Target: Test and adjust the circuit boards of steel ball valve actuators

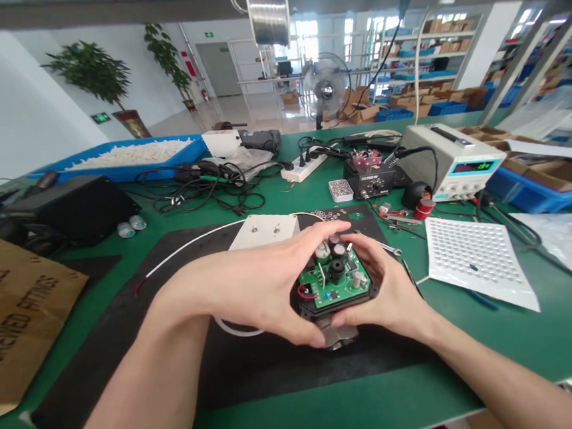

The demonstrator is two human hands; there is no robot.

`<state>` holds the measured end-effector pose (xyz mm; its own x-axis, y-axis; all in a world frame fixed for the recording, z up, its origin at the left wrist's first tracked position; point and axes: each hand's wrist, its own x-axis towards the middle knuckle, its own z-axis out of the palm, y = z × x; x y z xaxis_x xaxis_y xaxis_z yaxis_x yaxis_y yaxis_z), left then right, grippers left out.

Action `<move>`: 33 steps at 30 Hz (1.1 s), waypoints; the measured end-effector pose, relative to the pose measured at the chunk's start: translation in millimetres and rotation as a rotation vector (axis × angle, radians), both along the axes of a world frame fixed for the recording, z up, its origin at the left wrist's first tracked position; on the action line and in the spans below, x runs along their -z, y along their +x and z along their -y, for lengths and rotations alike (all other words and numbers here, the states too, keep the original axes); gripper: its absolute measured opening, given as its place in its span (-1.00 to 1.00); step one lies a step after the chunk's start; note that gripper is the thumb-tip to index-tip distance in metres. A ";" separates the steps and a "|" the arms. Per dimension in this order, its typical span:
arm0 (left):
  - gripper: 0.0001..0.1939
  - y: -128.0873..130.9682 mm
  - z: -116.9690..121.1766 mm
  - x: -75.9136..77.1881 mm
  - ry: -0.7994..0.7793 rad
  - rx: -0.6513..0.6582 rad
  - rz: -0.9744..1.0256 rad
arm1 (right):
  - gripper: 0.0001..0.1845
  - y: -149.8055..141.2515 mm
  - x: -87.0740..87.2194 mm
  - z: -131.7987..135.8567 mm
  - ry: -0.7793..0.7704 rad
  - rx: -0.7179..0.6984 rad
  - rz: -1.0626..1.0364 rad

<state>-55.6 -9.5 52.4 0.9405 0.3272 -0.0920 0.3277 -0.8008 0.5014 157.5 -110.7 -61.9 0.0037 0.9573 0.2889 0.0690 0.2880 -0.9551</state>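
Between both hands sits a black housing [341,308] with a green circuit board [345,289] facing up, carrying capacitors and a round black part. Below it juts a metal hex fitting [339,335]. My left hand [282,288] wraps the left side, thumb on the metal fitting and fingers along the far edge. My right hand [390,285] grips the right side, with its thumb under the near edge. Behind my left hand is a white box [262,230] with screw holes. A white cable [183,247] with a red end curves over the black mat [280,375].
At right stand a power supply [454,160], a soldering station [373,179] and a white sheet of round stickers [475,258]. A wrench [389,249] lies behind my right hand. Cardboard box [19,318] at left; tangled black cables [213,187] and a blue tray [162,168] farther back.
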 end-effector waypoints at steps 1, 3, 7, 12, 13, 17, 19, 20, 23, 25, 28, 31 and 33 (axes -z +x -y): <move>0.36 -3.8 -0.9 -2.7 -0.005 0.007 -0.002 | 0.20 -1.8 0.2 2.2 0.005 0.012 0.014; 0.36 -15.6 -5.2 -9.7 -0.016 -0.002 0.000 | 0.22 -5.9 0.2 6.4 0.012 0.055 0.045; 0.17 -43.9 -15.9 -24.2 0.016 -0.186 -0.010 | 0.14 -11.8 -0.5 7.5 0.022 0.200 0.066; 0.07 -45.0 -14.3 -26.3 0.065 -0.197 -0.033 | 0.12 -14.8 0.5 0.0 0.026 0.282 0.072; 0.04 -42.8 -13.4 -25.1 0.072 -0.168 -0.020 | 0.12 -15.8 0.8 -0.8 0.034 0.282 0.078; -0.09 -51.2 -17.4 -22.4 0.104 -0.205 0.003 | 0.09 -22.3 2.3 -2.3 0.045 0.299 0.105; -0.23 -64.8 -22.5 -23.1 0.163 -0.330 0.020 | 0.09 -27.2 3.1 -4.0 0.035 0.281 0.146; -0.29 -71.7 -24.6 -23.7 0.206 -0.393 0.034 | 0.09 -30.1 3.4 -5.2 0.033 0.265 0.172; -0.38 -84.9 -26.5 -25.3 0.326 -0.508 0.035 | 0.12 -40.5 4.4 -9.6 0.041 0.232 0.250; -0.39 -86.3 -24.5 -25.8 0.368 -0.531 0.011 | 0.14 -46.9 5.2 -12.3 0.036 0.226 0.299; -0.37 -83.1 -20.5 -26.2 0.376 -0.520 -0.001 | 0.16 -52.7 6.4 -14.1 0.020 0.230 0.341; -0.37 -79.7 -17.2 -27.1 0.374 -0.491 0.007 | 0.18 -53.5 4.5 -9.3 0.012 0.216 0.367; -0.39 -77.7 -14.9 -28.1 0.404 -0.479 0.022 | 0.22 -51.2 0.1 -0.9 0.021 0.209 0.406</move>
<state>-133.3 5.3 80.6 0.6810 0.7178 0.1450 0.6902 -0.6953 0.2005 106.3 -109.9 -62.0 0.0787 0.9421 0.3260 0.4955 0.2468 -0.8328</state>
